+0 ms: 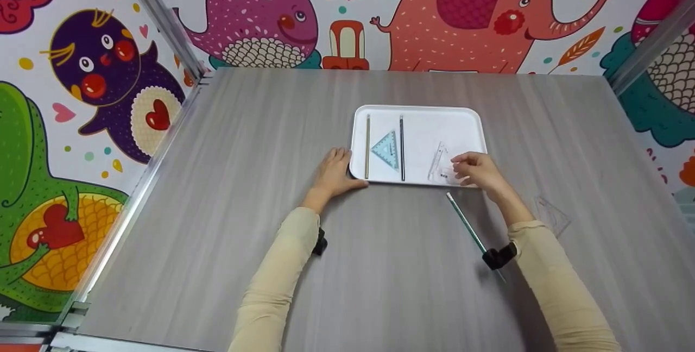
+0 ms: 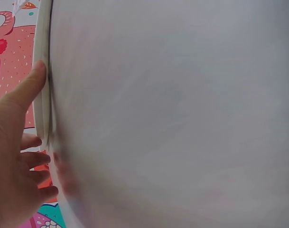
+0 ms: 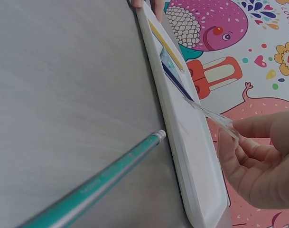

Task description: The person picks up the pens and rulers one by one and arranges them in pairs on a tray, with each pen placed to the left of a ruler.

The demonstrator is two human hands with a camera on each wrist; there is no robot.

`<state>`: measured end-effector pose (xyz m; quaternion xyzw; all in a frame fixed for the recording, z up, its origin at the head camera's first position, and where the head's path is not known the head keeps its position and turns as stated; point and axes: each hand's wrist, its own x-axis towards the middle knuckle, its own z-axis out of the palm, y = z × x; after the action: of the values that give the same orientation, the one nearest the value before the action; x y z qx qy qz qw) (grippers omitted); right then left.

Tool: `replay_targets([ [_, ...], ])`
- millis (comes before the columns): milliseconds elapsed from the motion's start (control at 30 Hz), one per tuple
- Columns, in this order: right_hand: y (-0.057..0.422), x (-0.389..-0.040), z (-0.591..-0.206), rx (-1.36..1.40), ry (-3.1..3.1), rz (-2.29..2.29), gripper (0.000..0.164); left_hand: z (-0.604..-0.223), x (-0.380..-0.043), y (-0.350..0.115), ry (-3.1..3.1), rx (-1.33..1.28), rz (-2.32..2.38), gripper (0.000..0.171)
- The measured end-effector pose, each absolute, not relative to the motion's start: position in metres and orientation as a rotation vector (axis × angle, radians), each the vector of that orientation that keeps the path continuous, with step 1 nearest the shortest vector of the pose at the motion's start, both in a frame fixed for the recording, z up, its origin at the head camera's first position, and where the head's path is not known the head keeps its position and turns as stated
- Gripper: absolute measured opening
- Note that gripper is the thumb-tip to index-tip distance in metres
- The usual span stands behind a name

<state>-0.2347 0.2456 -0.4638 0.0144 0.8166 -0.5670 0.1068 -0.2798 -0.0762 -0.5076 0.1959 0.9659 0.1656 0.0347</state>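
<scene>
A white tray [image 1: 418,107] lies on the table. My left hand [image 1: 332,173] is at its front left corner, the thumb against the front edge and the fingers along the left side. Over the tray's right part, my right hand [image 1: 479,171] pinches a clear set square [image 3: 215,118] between thumb and fingertips. The set square slants down toward the tray floor in the right wrist view. Inside the tray lie a yellowish pencil [image 1: 367,148], a light blue set square [image 1: 386,150] and a dark pencil [image 1: 402,148].
A green pencil [image 1: 468,224] with a white end lies in front of the tray, partly behind the right wrist's black camera [image 1: 499,257]. Another clear set square [image 1: 553,216] is on the table beside the right forearm. Walls with cartoon animals border the table.
</scene>
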Motion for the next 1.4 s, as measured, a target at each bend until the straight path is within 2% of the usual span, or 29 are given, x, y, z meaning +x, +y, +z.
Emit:
replay_targets([
  [1400, 0.21, -0.277, -0.48, 0.398, 2.232, -1.844, 0.03, -0.508, -0.279, -0.076, 2.954, 0.562, 0.535, 0.092],
])
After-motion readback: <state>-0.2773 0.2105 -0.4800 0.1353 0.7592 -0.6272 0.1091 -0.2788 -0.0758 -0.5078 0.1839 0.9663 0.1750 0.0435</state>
